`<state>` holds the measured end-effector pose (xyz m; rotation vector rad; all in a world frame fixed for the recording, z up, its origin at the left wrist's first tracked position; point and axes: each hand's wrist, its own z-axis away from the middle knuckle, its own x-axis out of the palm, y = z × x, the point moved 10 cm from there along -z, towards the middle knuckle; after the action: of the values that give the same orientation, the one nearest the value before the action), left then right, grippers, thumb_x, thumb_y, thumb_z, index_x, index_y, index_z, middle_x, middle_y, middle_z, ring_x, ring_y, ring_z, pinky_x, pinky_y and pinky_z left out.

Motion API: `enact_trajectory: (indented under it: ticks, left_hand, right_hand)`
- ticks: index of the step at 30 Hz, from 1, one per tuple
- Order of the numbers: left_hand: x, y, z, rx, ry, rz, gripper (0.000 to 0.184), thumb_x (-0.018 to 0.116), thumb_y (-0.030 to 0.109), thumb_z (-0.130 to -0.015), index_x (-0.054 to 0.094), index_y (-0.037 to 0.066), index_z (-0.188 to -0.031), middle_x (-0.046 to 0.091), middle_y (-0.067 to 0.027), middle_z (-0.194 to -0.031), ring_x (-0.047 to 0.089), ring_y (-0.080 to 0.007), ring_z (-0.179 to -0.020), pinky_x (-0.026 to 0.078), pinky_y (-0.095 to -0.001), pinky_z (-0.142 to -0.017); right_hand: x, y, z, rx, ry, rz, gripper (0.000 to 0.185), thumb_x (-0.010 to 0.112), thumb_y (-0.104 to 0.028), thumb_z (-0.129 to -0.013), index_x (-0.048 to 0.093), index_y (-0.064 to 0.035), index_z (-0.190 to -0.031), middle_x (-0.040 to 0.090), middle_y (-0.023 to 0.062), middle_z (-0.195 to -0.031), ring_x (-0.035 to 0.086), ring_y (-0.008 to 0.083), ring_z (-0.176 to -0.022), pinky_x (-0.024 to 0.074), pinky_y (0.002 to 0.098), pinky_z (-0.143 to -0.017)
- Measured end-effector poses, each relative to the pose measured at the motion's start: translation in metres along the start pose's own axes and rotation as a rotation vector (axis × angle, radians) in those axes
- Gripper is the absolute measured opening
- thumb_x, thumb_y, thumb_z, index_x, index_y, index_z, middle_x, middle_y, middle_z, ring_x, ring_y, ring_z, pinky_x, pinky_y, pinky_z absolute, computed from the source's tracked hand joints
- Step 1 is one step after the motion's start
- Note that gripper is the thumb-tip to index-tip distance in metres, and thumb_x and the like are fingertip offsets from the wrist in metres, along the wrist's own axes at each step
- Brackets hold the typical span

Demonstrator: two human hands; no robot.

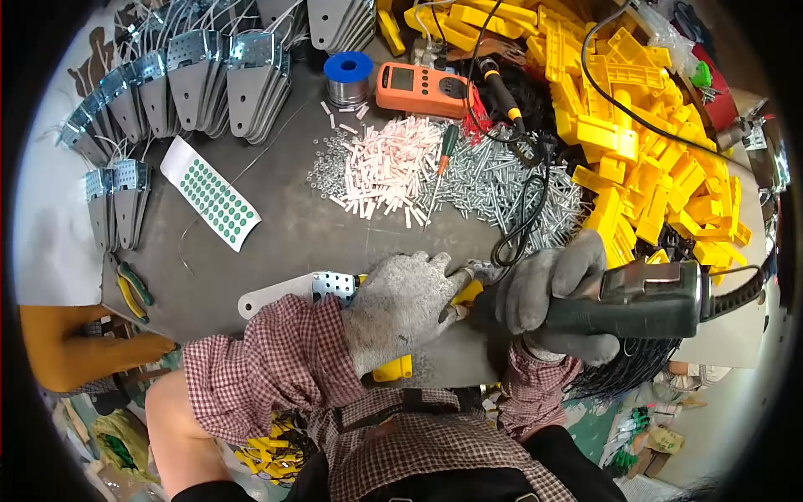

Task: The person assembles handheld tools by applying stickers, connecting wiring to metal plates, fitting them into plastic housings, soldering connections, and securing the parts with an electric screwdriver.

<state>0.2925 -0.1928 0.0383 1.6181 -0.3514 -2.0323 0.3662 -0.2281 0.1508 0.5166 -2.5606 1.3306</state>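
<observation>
"Where's the work?"
"On the near part of the table (293,222): a yellow piece (468,293), partly covered by the left hand (400,303), with a grey plate (280,296) running up to that hand."
"How's the grip?"
"The right hand (552,289) wraps firmly round a power screwdriver (631,308), its nose towards the yellow piece. The left lies over the work; I can't tell if it pinches underneath."
"Any advice?"
"I'd keep the tool in line with the hole, press steadily, ease off once snug, and keep the left fingertips clear of the bit."
"And containers?"
"A blue spool (348,64) carries silvery wire (348,92). Screws (485,180) and pink sleeves (389,163) sit in loose heaps, as do the yellow housings (615,138)."
</observation>
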Motion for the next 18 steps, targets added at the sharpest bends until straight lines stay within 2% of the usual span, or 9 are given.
enact_trajectory:
  ticks: [2, 3, 6, 8, 11, 12, 13, 16, 18]
  left_hand:
    - [-0.004, 0.002, 0.003, 0.045, 0.116, -0.020, 0.059, 0.063, 0.038, -0.090, 0.050, 0.010, -0.141, 0.060, -0.0136, -0.114, 0.061, -0.0309, -0.105, 0.050, -0.0438, -0.091]
    - [-0.003, 0.002, 0.004, 0.052, 0.106, -0.022, 0.059, 0.063, 0.038, -0.090, 0.050, 0.010, -0.141, 0.060, -0.0136, -0.114, 0.061, -0.0309, -0.105, 0.050, -0.0438, -0.091]
    - [-0.019, 0.010, 0.010, 0.148, 0.257, 0.013, 0.048, 0.064, 0.030, -0.089, 0.059, 0.001, -0.127, 0.060, -0.0136, -0.108, 0.061, -0.0270, -0.101, 0.053, -0.0405, -0.088]
    - [-0.014, 0.006, 0.007, 0.141, 0.176, 0.082, 0.060, 0.070, 0.025, -0.080, 0.055, 0.001, -0.133, 0.059, -0.0147, -0.115, 0.059, -0.0316, -0.107, 0.050, -0.0435, -0.091]
    - [-0.012, 0.001, 0.004, 0.090, 0.183, 0.146, 0.055, 0.071, 0.023, -0.080, 0.056, 0.000, -0.129, 0.058, -0.0159, -0.116, 0.058, -0.0321, -0.106, 0.050, -0.0440, -0.090]
    - [-0.012, 0.002, 0.003, 0.091, 0.181, 0.148, 0.055, 0.071, 0.023, -0.080, 0.056, 0.000, -0.129, 0.058, -0.0159, -0.116, 0.058, -0.0321, -0.106, 0.050, -0.0440, -0.090]
    - [-0.011, 0.003, 0.004, 0.076, 0.181, 0.068, 0.053, 0.071, 0.023, -0.081, 0.056, 0.000, -0.127, 0.058, -0.0159, -0.115, 0.058, -0.0320, -0.105, 0.050, -0.0440, -0.089]
    - [-0.015, 0.004, 0.006, 0.060, 0.169, 0.011, 0.049, 0.069, 0.025, -0.084, 0.057, 0.001, -0.124, 0.057, -0.0152, -0.111, 0.058, -0.0316, -0.102, 0.051, -0.0438, -0.087]
    - [-0.013, 0.001, 0.005, 0.041, 0.142, 0.078, 0.047, 0.068, 0.026, -0.085, 0.057, 0.001, -0.122, 0.057, -0.0144, -0.109, 0.058, -0.0313, -0.102, 0.051, -0.0436, -0.086]
  right_hand:
    - [0.011, 0.012, -0.002, 0.087, -0.241, -0.129, 0.066, 0.086, -0.044, -0.076, 0.050, -0.0035, -0.113, 0.066, 0.0173, -0.082, 0.067, 0.0301, -0.064, 0.0556, 0.0429, -0.058]
    - [0.009, 0.014, -0.002, 0.082, -0.230, -0.126, 0.066, 0.086, -0.044, -0.076, 0.050, -0.0035, -0.113, 0.066, 0.0173, -0.082, 0.067, 0.0301, -0.064, 0.0556, 0.0429, -0.058]
    - [0.014, 0.026, 0.002, 0.158, -0.278, -0.259, 0.039, 0.085, -0.024, -0.079, 0.061, 0.0018, -0.096, 0.066, 0.0234, -0.085, 0.066, 0.0301, -0.071, 0.0543, 0.0381, -0.064]
    - [0.012, 0.028, 0.005, 0.111, -0.302, -0.189, 0.047, 0.086, -0.029, -0.078, 0.060, 0.0014, -0.103, 0.067, 0.0225, -0.084, 0.068, 0.0335, -0.071, 0.0554, 0.0435, -0.064]
    - [0.023, 0.024, 0.010, 0.063, -0.322, -0.119, 0.055, 0.086, -0.035, -0.077, 0.060, 0.0009, -0.109, 0.068, 0.0216, -0.083, 0.069, 0.0370, -0.071, 0.0566, 0.0489, -0.063]
    - [0.008, 0.025, 0.013, 0.159, 0.033, 0.023, 0.039, 0.081, -0.027, -0.082, 0.064, 0.0017, -0.100, 0.068, 0.0187, -0.080, 0.069, 0.0316, -0.069, 0.0555, 0.0408, -0.060]
    - [-0.001, 0.023, 0.018, 0.199, 0.130, 0.053, 0.047, 0.082, -0.033, -0.080, 0.061, 0.0009, -0.105, 0.068, 0.0185, -0.082, 0.069, 0.0313, -0.072, 0.0560, 0.0417, -0.062]
    - [-0.006, 0.017, 0.010, 0.318, -0.039, 0.082, 0.072, 0.084, -0.051, -0.076, 0.052, -0.0016, -0.117, 0.068, 0.0179, -0.090, 0.069, 0.0304, -0.081, 0.0576, 0.0445, -0.068]
    - [0.001, 0.014, 0.006, 0.251, -0.071, 0.041, 0.071, 0.082, -0.052, -0.077, 0.051, -0.0026, -0.117, 0.068, 0.0183, -0.091, 0.069, 0.0297, -0.081, 0.0580, 0.0444, -0.069]
